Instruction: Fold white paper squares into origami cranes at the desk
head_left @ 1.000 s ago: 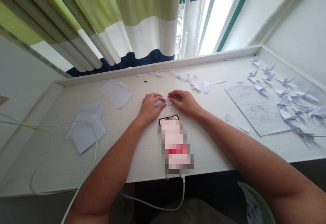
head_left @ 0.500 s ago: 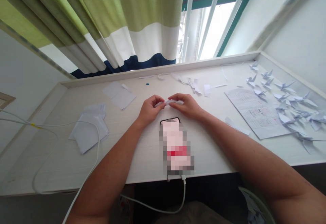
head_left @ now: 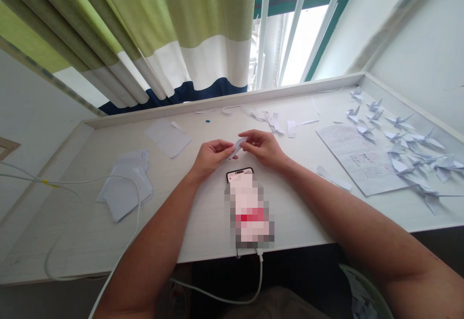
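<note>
A small folded piece of white paper [head_left: 238, 147] is held between my two hands above the white desk [head_left: 203, 203]. My left hand [head_left: 213, 155] pinches its lower left end with thumb and fingers. At the upper right end, the fingertips of my right hand [head_left: 261, 146] close on the same paper. The fingers partly cover it, so its full shape is hidden. Just below the hands lies a phone [head_left: 248, 208] with its screen lit and blurred, a white cable [head_left: 260, 275] plugged into its lower end.
Several folded paper cranes [head_left: 402, 140] crowd the right side, beside a written sheet [head_left: 358, 159]. Paper sheets [head_left: 126, 183] are stacked at the left, with another sheet [head_left: 168, 137] behind. Paper scraps [head_left: 273, 122] lie at the back. A white cord [head_left: 137, 212] crosses the left side.
The folded paper has turned from nearly level to slanting, its right end now higher. My fingers have shifted around it. The view has moved slightly.
</note>
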`<state>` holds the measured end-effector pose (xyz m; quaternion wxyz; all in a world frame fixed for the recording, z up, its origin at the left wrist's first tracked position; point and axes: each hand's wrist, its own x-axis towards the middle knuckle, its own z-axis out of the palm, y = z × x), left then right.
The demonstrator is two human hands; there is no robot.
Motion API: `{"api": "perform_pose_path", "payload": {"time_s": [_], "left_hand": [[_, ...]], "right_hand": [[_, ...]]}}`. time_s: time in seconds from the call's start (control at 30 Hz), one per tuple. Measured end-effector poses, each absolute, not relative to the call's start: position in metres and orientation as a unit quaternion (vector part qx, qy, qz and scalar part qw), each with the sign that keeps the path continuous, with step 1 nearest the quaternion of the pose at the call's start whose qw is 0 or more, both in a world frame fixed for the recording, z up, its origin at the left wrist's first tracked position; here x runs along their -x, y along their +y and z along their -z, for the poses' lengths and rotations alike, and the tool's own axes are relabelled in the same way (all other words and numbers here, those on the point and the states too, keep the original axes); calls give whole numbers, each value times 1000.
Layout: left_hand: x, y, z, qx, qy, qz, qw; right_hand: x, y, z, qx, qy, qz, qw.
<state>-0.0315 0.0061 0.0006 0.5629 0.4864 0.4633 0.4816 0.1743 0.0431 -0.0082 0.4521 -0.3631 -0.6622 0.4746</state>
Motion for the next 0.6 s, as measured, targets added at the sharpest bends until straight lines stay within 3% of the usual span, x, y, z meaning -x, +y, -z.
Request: {"api": "perform_pose_path", "payload": {"time_s": [0.33,0.6], "left_hand": [[23,2,-4,-419,454,-509,600],[18,3,3,-453,493,-558,490]], "right_hand": [[-169,38,4,313,-560,-600,478],[-169,37,3,347,-601,-573,436]]}}
